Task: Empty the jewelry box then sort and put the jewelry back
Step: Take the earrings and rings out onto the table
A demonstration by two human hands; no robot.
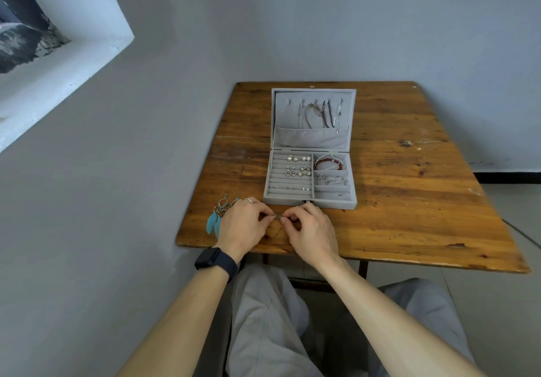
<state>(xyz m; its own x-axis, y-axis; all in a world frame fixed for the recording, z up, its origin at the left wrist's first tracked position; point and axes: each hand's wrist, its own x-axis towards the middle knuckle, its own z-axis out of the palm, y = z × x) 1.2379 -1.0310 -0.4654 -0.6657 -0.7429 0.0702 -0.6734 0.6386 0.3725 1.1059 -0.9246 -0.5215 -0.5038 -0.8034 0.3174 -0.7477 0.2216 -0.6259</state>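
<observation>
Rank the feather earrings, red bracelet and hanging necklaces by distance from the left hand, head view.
1. Feather earrings, just left of the left hand.
2. Red bracelet, box's far right compartment.
3. Hanging necklaces, in the open lid.
</observation>
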